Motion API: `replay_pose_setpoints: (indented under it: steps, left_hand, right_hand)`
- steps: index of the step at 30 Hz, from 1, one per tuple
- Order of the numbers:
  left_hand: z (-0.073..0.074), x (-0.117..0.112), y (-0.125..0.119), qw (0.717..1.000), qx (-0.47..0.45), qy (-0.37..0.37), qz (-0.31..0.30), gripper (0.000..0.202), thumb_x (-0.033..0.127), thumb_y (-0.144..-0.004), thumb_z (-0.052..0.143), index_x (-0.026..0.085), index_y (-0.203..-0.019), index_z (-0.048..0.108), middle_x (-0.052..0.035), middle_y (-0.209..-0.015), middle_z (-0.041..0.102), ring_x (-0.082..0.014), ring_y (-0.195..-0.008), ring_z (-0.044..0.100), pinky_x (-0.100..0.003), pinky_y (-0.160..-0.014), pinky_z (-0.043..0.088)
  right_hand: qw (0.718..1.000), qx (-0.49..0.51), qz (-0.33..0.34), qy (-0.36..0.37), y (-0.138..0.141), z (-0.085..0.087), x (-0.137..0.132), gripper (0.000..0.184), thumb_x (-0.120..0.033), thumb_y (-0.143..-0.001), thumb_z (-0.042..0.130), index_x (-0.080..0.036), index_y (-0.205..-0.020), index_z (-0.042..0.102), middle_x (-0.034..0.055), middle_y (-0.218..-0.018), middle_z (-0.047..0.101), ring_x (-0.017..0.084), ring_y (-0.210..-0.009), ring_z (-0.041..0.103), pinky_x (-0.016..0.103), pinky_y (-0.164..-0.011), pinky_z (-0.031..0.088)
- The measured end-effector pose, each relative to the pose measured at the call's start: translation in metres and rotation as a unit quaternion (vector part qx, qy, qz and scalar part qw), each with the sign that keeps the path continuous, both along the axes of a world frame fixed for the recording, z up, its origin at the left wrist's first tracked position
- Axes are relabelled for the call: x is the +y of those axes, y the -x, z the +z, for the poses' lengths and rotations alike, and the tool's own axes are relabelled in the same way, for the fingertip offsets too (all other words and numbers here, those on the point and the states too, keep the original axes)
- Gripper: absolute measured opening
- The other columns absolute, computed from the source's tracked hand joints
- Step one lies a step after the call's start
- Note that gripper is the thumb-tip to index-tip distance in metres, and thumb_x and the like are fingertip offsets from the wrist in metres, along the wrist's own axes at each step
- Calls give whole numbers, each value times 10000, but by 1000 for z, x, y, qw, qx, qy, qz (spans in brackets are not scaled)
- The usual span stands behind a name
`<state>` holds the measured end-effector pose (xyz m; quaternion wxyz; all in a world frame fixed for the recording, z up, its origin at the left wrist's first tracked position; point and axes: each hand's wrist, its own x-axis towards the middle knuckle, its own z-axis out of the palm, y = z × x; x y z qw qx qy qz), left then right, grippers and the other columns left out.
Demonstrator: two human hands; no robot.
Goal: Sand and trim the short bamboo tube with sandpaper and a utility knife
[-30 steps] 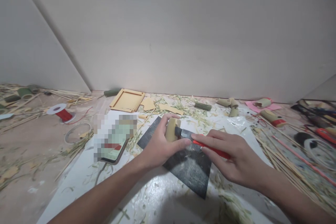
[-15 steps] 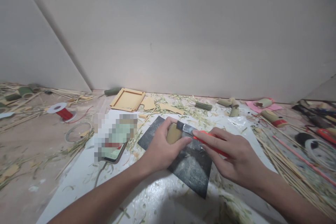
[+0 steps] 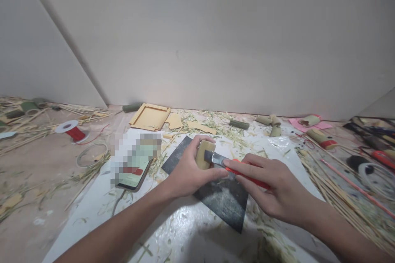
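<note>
My left hand (image 3: 188,170) is closed around a short pale bamboo section (image 3: 204,153), holding it upright on a dark cutting mat (image 3: 224,199). My right hand (image 3: 268,191) grips a red-handled utility knife (image 3: 243,174), index finger stretched along its back. The knife's metal blade (image 3: 214,157) rests against the right side of the bamboo section. Both hands work over a white sheet (image 3: 173,230) strewn with bamboo shavings.
A phone (image 3: 134,164) lies left of the mat. A red thread spool (image 3: 72,130), a flat yellow tray (image 3: 149,116), bamboo pieces (image 3: 271,125), thin bamboo sticks (image 3: 336,189) and tools (image 3: 375,148) lie about. A pale wall rises behind.
The bamboo section was tipped flatter half a second ago and now stands more upright again. The blade has come back down against its right side.
</note>
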<state>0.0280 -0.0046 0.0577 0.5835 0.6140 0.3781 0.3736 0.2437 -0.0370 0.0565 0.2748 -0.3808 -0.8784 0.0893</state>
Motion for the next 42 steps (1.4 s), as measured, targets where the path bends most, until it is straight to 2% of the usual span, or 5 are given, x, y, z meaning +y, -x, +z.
replay_pose_setpoints:
  steps: [8, 17, 25, 34, 42]
  left_hand:
    - [0, 2, 1, 996, 55, -59, 35, 391, 343, -693, 761, 222, -924, 471, 15, -832, 505, -157, -779, 514, -264, -672, 433]
    - [2, 0, -1, 993, 77, -56, 69, 376, 379, -684, 760, 225, -901, 493, 18, -835, 528, -158, -765, 505, -285, -687, 422]
    - [-3, 0, -2, 988, 93, -77, 97, 308, 373, -743, 712, 233, -927, 508, 7, -853, 546, -187, -816, 523, -324, -759, 431]
    - [-2, -1, -2, 996, 62, -34, 57, 424, 396, -692, 750, 246, -984, 482, 28, -840, 509, -150, -735, 494, -285, -685, 418]
    - [-1, -3, -3, 998, 49, -19, 46, 388, 405, -722, 733, 239, -948, 465, 34, -821, 491, -124, -686, 465, -261, -643, 401]
  right_hand:
    - [999, -30, -14, -32, 1, 0, -3, 396, -166, -937, 463, -275, -1305, 562, -14, -704, 525, 91, -539, 453, 219, -496, 334]
    - [998, -25, -31, -58, 4, 0, -4, 393, -157, -929, 466, -263, -1294, 570, -10, -712, 529, 87, -520, 430, 212, -479, 330]
    - [995, -14, -53, -87, 6, -10, -1, 383, -175, -925, 484, -255, -1288, 580, -3, -728, 533, 85, -515, 428, 209, -478, 342]
    - [999, 5, -8, -35, 6, -5, -1, 368, -134, -923, 473, -254, -1250, 592, -11, -712, 507, 94, -546, 441, 217, -495, 337]
    - [999, 4, -14, -44, 8, -5, -2, 349, -136, -924, 480, -252, -1232, 596, -16, -706, 501, 91, -545, 426, 215, -495, 318]
